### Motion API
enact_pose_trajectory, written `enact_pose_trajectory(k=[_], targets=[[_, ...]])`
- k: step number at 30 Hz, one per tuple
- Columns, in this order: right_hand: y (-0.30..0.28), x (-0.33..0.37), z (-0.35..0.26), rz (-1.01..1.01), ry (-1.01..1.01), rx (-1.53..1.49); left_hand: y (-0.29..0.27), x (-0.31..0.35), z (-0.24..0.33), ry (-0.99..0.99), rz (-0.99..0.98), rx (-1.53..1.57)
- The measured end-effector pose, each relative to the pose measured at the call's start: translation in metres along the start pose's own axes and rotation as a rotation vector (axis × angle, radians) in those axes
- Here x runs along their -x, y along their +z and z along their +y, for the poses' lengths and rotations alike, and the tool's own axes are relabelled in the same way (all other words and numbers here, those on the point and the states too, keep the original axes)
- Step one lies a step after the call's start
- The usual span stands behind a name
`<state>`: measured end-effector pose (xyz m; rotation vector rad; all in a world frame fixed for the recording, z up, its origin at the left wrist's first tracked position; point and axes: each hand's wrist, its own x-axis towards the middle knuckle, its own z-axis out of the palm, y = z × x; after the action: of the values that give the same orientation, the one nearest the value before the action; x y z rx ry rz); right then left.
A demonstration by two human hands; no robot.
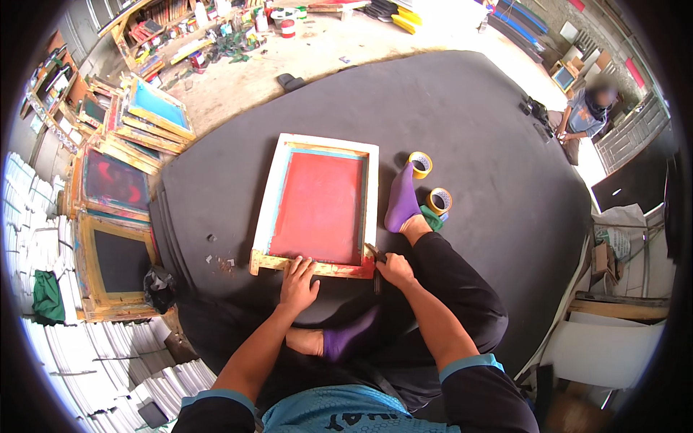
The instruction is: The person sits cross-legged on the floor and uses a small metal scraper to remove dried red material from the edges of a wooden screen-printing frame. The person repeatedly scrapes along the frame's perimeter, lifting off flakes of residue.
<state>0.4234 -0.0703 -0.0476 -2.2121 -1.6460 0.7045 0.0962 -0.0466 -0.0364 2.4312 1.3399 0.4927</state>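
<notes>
A wooden screen-printing frame [267,202] with red mesh lies in front of me on a dark padded surface. Its near rail carries yellowish, worn tape, and the near right corner is stained red. My left hand [297,286] rests on that rail with fingers stretched out flat. At the near right corner, my right hand [395,270] is closed round a slim dark hand tool [376,253], whose tip touches the frame. The tool's exact kind is too small to tell.
Two yellow tape rolls [439,200] and a green cloth [432,218] lie by my purple-socked foot [402,202]. More frames [115,252] and white paper stacks [79,361] stand left. Small scraps [222,264] lie left of the frame. Another person [588,115] sits far right.
</notes>
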Motion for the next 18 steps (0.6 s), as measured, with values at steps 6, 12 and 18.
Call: enact_pose_trajectory(k=[6,12,18], targets=[[0.003,-0.007,-0.005,0.005,0.070,-0.119,-0.005,-0.009,-0.001,-0.023,-0.003,0.024],[-0.012,0.005,-0.009,-0.066,0.109,-0.139,0.000,-0.013,-0.007,-0.060,0.046,0.064],[-0.033,0.015,-0.049,-0.107,0.000,-0.142,-0.016,-0.046,0.017,-0.186,0.022,0.352]])
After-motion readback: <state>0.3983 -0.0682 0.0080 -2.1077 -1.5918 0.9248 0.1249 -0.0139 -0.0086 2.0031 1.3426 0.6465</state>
